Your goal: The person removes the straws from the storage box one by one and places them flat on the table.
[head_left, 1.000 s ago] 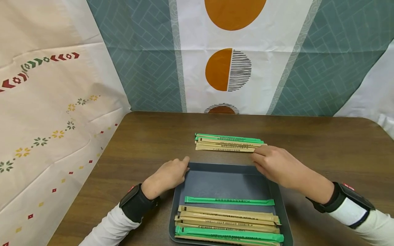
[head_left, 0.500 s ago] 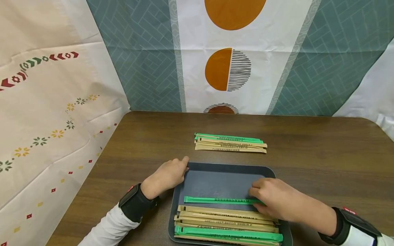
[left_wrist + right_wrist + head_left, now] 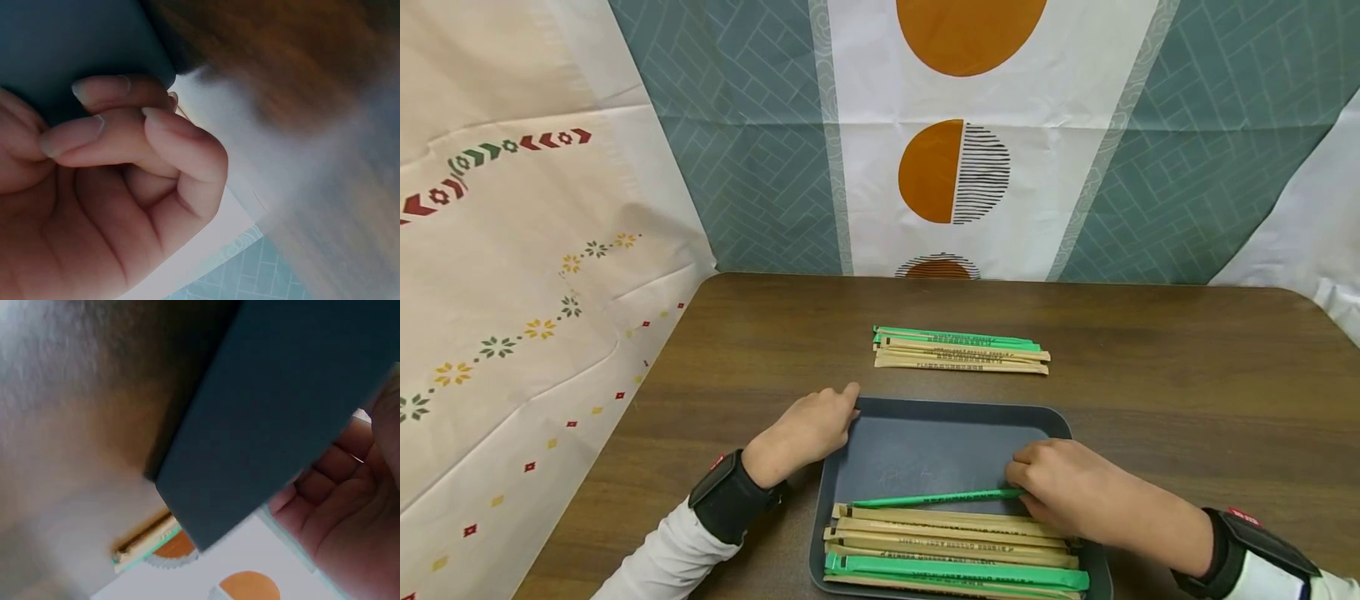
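Note:
In the head view a dark grey tray point(image 3: 951, 408) lies on the table. My left hand point(image 3: 808, 429) grips its far left corner; the left wrist view has those fingers point(image 3: 187, 150) curled at the tray edge. My right hand point(image 3: 1067, 487) pinches the right end of a slim green wrapped straw point(image 3: 936, 499) inside the tray. That straw is slightly tilted, right end higher, with its left end by the tan wrapped straws point(image 3: 955, 542). Nearer me lies another green wrapped straw point(image 3: 958, 572). The right fingertips are hidden from above, and the tray wall blocks them in the right wrist view.
Beyond the tray, a small bundle of green and tan wrapped straws point(image 3: 962, 350) lies on the brown wooden table point(image 3: 1187, 367). Patterned cloth point(image 3: 760, 167) hangs behind the table, and a pale embroidered cloth point(image 3: 550, 375) hangs at the left.
My right hand has come from the far bundle into the tray and taken the green straw's right end. The straw has tilted, its left end shifting toward the tan ones. My left hand has stayed put.

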Demonstrator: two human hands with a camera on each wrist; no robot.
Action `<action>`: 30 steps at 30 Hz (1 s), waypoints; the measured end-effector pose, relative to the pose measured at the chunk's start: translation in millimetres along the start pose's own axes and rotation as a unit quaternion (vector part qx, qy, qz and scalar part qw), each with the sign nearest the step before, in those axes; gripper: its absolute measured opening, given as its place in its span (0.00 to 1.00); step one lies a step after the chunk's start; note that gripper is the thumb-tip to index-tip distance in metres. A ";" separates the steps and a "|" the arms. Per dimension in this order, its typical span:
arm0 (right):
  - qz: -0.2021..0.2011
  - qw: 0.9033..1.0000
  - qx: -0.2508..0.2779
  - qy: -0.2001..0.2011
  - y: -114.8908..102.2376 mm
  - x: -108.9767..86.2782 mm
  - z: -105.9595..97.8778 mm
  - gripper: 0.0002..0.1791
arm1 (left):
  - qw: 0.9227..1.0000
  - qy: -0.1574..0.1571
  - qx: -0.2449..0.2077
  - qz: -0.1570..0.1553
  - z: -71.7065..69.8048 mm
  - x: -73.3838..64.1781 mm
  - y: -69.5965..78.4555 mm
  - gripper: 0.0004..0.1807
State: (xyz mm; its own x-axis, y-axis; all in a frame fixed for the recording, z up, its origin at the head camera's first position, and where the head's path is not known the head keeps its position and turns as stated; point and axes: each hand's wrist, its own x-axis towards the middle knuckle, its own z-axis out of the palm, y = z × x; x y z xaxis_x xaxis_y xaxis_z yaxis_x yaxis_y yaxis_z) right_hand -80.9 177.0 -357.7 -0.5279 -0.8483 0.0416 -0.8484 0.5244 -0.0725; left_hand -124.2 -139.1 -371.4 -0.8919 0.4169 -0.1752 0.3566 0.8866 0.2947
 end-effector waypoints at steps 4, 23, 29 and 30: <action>-0.018 0.998 -0.020 0.058 11.5 2.8 -16.3 0.14 | 1.000 0.002 0.002 0.005 -0.4 -0.3 -0.6 0.06; 0.070 0.990 -0.071 0.103 105.2 37.8 -12.9 0.10 | 1.000 -0.005 0.008 -0.004 -1.4 2.9 -0.3 0.06; 0.081 0.988 -0.076 0.112 119.2 41.9 -6.3 0.09 | 1.000 -0.008 0.009 -0.005 -1.0 2.9 0.7 0.06; 0.084 0.988 -0.077 0.108 120.5 42.2 -5.1 0.09 | 1.000 -0.007 0.009 -0.005 -0.8 3.0 0.6 0.06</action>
State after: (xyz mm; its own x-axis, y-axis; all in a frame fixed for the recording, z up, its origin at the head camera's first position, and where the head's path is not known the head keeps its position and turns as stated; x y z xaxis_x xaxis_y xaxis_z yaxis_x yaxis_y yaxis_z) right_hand -205.6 204.7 -359.5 -0.6434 -0.7218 0.2550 -0.7355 0.6753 0.0560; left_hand -126.9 -137.4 -371.0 -0.8916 0.4109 -0.1905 0.3528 0.8938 0.2769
